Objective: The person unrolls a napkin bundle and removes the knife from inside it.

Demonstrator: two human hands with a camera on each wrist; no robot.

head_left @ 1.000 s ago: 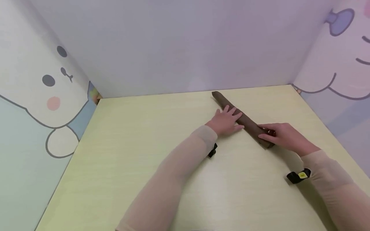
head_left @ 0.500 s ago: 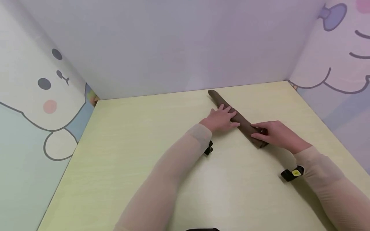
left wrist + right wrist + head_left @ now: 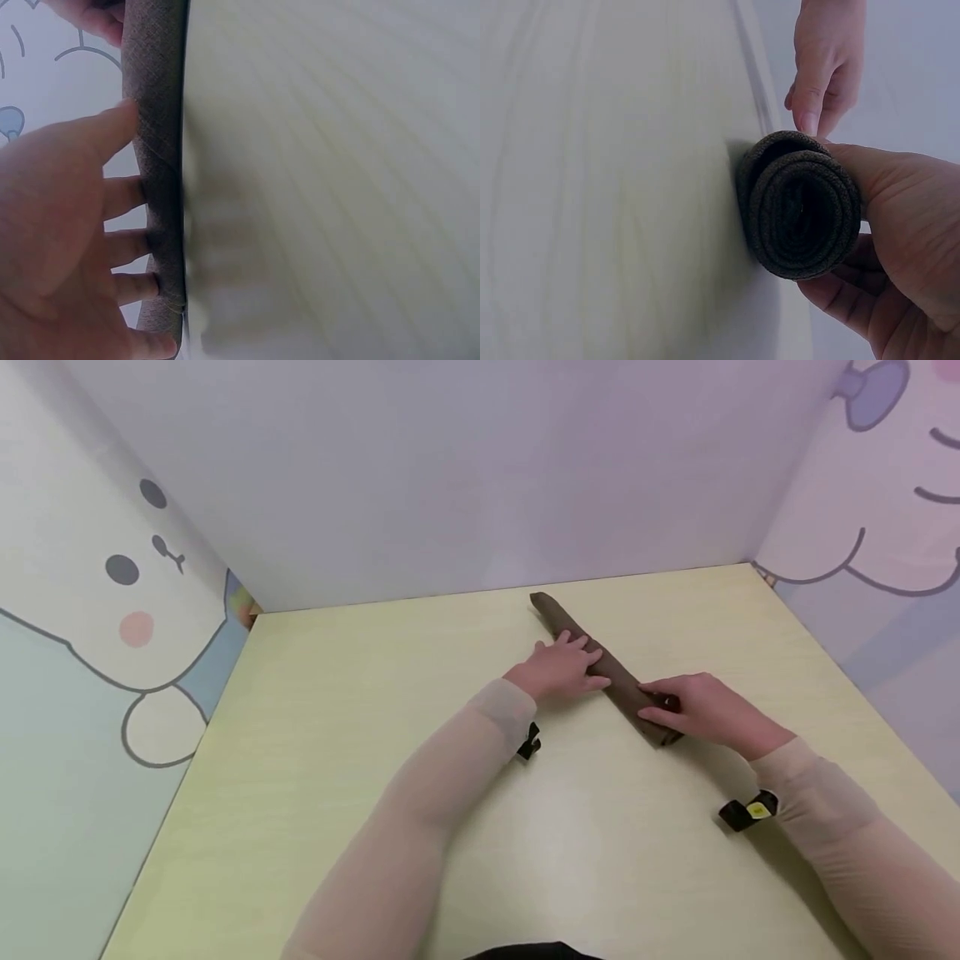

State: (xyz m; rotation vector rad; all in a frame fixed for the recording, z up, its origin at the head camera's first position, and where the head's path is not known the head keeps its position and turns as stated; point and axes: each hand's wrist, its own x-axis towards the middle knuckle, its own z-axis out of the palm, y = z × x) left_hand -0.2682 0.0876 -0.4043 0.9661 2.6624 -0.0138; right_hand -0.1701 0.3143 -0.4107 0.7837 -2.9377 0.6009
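Note:
A rolled-up brown woven cloth (image 3: 619,683) lies slantwise on the table, its far end near the back wall. My left hand (image 3: 557,669) rests on the middle of the roll with spread, nearly straight fingers. At the near end my right hand (image 3: 697,708) holds the roll between thumb and fingers. The right wrist view shows the coiled layers of the cloth (image 3: 804,214) end-on, thumb on one side and fingers on the other. In the left wrist view, the fingertips touch the side of the cloth (image 3: 156,67).
The pale wood-grain table (image 3: 315,735) is bounded by a plain back wall (image 3: 420,485). Side panels with cartoon animals stand at the left (image 3: 67,610) and right (image 3: 885,552). A black object (image 3: 536,952) shows at the bottom edge.
The rolled cloth has shifted slightly to the left, both hands moving along with it. The hands keep the same places on the roll, and the head view has tilted a little.

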